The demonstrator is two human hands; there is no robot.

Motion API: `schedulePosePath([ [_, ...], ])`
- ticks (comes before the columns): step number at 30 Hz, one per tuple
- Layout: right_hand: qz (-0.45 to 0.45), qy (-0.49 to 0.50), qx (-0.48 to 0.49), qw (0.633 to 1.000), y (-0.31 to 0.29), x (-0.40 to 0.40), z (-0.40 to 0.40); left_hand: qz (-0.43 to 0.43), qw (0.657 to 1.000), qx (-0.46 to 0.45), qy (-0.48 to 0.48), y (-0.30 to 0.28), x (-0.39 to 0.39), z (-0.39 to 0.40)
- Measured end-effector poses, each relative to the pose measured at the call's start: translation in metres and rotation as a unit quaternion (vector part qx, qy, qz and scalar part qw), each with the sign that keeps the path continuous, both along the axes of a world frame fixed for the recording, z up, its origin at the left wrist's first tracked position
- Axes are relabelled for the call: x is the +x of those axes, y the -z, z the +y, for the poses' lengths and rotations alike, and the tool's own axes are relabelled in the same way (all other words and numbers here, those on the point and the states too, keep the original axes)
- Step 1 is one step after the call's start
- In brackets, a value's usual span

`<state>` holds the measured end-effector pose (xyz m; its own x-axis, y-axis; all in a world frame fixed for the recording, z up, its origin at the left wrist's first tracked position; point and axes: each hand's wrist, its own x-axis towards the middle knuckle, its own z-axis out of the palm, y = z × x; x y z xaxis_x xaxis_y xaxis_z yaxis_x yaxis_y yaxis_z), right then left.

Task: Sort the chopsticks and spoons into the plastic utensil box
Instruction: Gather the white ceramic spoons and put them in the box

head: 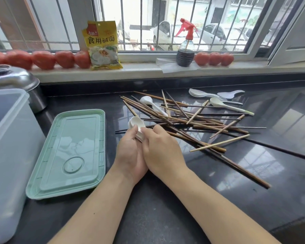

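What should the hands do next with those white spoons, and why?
Probably carry the spoons left to the box. Both the left hand and right hand already hold them stacked, and the lid lies off beside it.

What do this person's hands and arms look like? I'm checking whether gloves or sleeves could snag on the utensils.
Both the left hand and the right hand are bare: no gloves, rings, watch or bracelet show. Both forearms are uncovered to the frame's edge, so no sleeve is in view.

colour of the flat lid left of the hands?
The lid is pale mint green, seen in the head view.
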<state>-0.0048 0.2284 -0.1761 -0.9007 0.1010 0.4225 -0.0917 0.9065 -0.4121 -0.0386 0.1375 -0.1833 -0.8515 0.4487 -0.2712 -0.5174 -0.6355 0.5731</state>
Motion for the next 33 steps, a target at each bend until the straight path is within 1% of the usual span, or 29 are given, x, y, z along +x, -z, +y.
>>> schedulePosePath([
  [2,0.024,-0.001,0.033,0.999,0.002,0.000,-0.004,0.001,1.000,0.005,-0.005,0.001,-0.002,0.000],
  [5,0.017,-0.037,0.072,0.997,0.001,0.004,-0.003,-0.017,0.999,-0.018,-0.039,0.001,-0.002,-0.001],
  [6,0.012,-0.046,0.051,0.998,-0.003,0.006,-0.001,-0.023,0.998,-0.020,-0.047,0.002,-0.005,-0.002],
  [7,0.015,-0.044,0.008,0.999,-0.006,0.007,0.002,-0.024,0.998,-0.015,-0.050,0.003,-0.007,-0.003],
  [9,0.054,-0.008,-0.087,0.995,-0.013,0.010,0.011,-0.016,0.999,-0.004,-0.051,0.002,-0.009,-0.001],
  [11,0.077,0.049,-0.130,0.987,-0.023,0.009,0.028,0.008,0.998,-0.006,-0.061,0.003,-0.008,0.004],
  [12,0.065,0.073,-0.128,0.987,-0.028,0.004,0.041,0.024,0.997,-0.015,-0.074,0.002,-0.007,0.007],
  [15,-0.016,0.123,-0.050,0.991,-0.042,-0.031,0.092,0.061,0.994,-0.033,-0.085,-0.004,-0.003,0.017],
  [19,-0.057,0.184,0.045,0.980,-0.052,-0.093,0.164,0.061,0.988,-0.062,-0.126,-0.013,-0.007,0.047],
  [22,-0.101,0.215,0.119,0.964,-0.051,-0.124,0.209,0.077,0.989,-0.059,-0.114,-0.014,-0.014,0.061],
  [25,-0.121,0.249,0.142,0.950,-0.047,-0.146,0.240,0.079,0.990,-0.040,-0.110,-0.011,-0.022,0.061],
  [29,-0.196,0.259,0.152,0.933,-0.042,-0.166,0.258,0.093,0.990,-0.053,-0.089,-0.010,-0.023,0.064],
  [31,-0.203,0.263,0.157,0.930,-0.040,-0.173,0.261,0.084,0.991,-0.046,-0.090,-0.011,-0.024,0.063],
  [33,-0.203,0.261,0.186,0.925,-0.039,-0.176,0.260,0.076,0.992,-0.044,-0.091,-0.012,-0.025,0.062],
])
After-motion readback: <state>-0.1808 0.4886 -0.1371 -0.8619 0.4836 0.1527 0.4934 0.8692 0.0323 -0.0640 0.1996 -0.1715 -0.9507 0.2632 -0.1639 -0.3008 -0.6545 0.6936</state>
